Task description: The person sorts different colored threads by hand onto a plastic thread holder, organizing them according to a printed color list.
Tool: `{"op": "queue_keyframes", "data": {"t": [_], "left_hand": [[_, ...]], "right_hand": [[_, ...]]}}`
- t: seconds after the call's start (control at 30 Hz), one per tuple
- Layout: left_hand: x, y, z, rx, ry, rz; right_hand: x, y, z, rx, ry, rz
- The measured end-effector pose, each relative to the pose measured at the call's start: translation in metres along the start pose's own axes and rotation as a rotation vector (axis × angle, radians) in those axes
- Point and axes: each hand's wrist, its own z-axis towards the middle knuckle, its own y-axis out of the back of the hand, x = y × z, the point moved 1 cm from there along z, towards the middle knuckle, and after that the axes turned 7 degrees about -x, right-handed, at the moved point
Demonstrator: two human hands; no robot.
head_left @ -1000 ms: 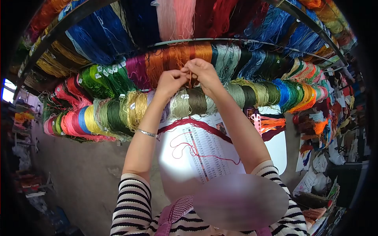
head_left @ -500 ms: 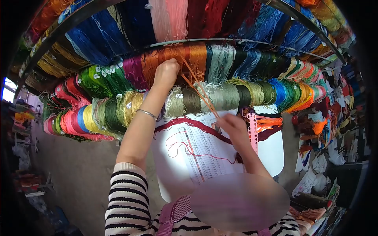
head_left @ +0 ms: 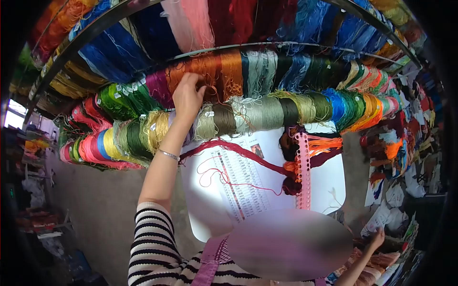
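Observation:
My left hand [head_left: 187, 97] is raised to the middle rail, and its fingers curl into the rust-orange thread skein [head_left: 224, 71] that hangs there. My right hand [head_left: 377, 237] is down at the lower right, far from the rail, beside a heap of orange thread [head_left: 381, 260]. It is small at the frame edge, and I cannot make out whether it holds a strand. Below the rail a white table [head_left: 329, 176] carries a printed colour chart [head_left: 241, 183]. A loose dark red thread [head_left: 229, 180] lies across the chart.
A pink punched thread-organiser strip [head_left: 302, 171] lies on the table with orange and maroon threads tied to it. Curved rails overhead and in front hold several rows of coloured skeins [head_left: 267, 112]. Bags and paper clutter the floor at right [head_left: 391, 209].
My right hand left the orange skein, drew a strand down across the table and dropped to the lower right. My left hand stayed on the skein. The view tilted slightly.

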Motion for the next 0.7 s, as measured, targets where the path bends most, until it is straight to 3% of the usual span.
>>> {"op": "queue_keyframes", "data": {"t": [0.03, 0.1, 0.17, 0.23, 0.3, 0.37, 0.5, 0.57, 0.7], "left_hand": [[-0.004, -0.002, 0.002, 0.004, 0.002, -0.004], [-0.012, -0.011, 0.012, -0.098, -0.298, 0.136], [0.001, -0.018, 0.020, -0.056, -0.336, 0.249], [0.002, -0.008, 0.018, -0.065, -0.423, 0.017], [0.008, -0.001, 0.001, 0.004, -0.342, -0.134], [0.011, 0.002, -0.001, 0.078, -0.266, -0.285], [0.003, -0.002, 0.017, -0.073, -0.300, -0.086], [0.000, -0.013, 0.022, -0.090, -0.366, 0.201], [0.012, -0.029, 0.023, -0.103, -0.360, 0.200]], "right_hand": [[0.026, -0.027, -0.024, -0.007, 0.046, 0.006], [0.013, -0.064, -0.025, 0.227, -0.152, 0.129], [0.048, -0.108, -0.061, 0.399, -0.238, 0.369], [0.084, -0.141, -0.089, 0.428, -0.272, 0.446], [0.125, -0.163, -0.113, 0.635, -0.469, 0.673], [0.176, -0.189, -0.149, 0.921, -0.472, 0.790], [0.243, -0.246, -0.213, 1.212, -0.390, 0.744], [0.271, -0.262, -0.246, 1.355, -0.391, 0.807], [0.296, -0.275, -0.281, 1.557, -0.396, 0.704]]}}
